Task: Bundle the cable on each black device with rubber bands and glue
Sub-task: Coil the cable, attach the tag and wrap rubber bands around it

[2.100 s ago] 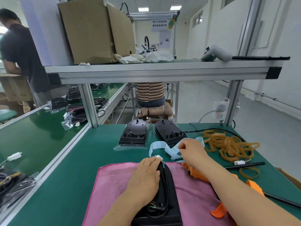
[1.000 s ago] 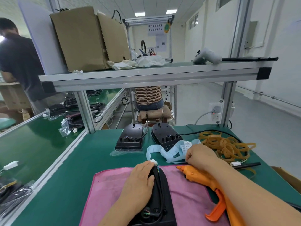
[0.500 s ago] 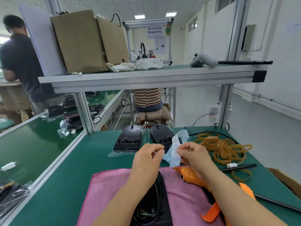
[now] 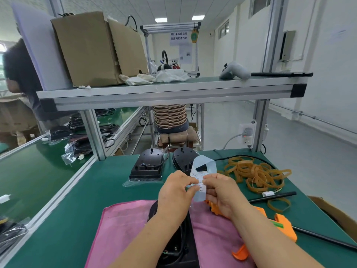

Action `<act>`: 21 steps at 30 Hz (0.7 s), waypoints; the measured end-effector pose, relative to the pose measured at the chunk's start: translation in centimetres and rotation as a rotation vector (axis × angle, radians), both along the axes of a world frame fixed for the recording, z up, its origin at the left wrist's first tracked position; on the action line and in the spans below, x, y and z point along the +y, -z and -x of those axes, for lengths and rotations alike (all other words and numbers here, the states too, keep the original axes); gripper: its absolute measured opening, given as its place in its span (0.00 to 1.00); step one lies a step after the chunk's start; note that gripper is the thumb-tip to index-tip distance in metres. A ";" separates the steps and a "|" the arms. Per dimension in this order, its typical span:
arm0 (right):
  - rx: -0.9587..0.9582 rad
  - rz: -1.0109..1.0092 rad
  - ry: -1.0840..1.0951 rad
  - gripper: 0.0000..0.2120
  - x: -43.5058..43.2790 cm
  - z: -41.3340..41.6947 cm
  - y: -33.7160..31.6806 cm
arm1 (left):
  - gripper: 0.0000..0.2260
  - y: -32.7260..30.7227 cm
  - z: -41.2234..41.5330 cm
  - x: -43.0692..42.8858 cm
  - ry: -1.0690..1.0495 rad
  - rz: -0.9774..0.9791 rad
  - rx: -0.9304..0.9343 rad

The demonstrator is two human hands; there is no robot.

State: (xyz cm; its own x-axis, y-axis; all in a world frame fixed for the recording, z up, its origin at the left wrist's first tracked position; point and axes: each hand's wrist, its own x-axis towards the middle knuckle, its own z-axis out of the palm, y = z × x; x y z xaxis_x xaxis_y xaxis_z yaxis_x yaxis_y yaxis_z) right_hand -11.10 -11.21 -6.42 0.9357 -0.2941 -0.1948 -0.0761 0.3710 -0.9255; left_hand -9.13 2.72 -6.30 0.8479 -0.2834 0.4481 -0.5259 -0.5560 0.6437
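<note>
Above the pink cloth (image 4: 119,229), pinched a pale label strip (image 4: 204,167) between the fingertips of left hand (image 4: 176,192) and right hand (image 4: 220,192), both closed on it. Had the black device (image 4: 185,260) lying on the cloth beneath the wrists, ungripped. Judged it rigid, smooth and fairly weighty, with a springy cable (image 4: 170,253); best steadied by the shell's edges. Had rubber bands (image 4: 257,175) piled to the right, and the glue gun (image 4: 284,229) under the right forearm.
</note>
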 end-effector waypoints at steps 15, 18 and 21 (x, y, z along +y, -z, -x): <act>0.099 0.006 0.063 0.11 0.4 0.2 -0.4 | 0.04 0.5 0.5 -0.3 0.002 -0.139 -0.254; 0.125 0.067 0.072 0.13 0.4 0.3 -0.4 | 0.07 0.7 0.7 -0.3 0.009 -0.143 -0.261; 0.137 0.146 0.067 0.13 0.6 0.4 -0.5 | 0.09 0.5 0.6 -0.2 0.037 -0.162 -0.256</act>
State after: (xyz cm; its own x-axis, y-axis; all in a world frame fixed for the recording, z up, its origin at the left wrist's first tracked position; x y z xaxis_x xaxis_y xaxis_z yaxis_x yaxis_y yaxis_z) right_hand -11.51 -10.60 -5.91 0.8809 -0.3893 -0.2693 -0.1841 0.2424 -0.9525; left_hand -9.77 2.50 -6.76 0.7008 -0.3971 0.5926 -0.6816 -0.6177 0.3922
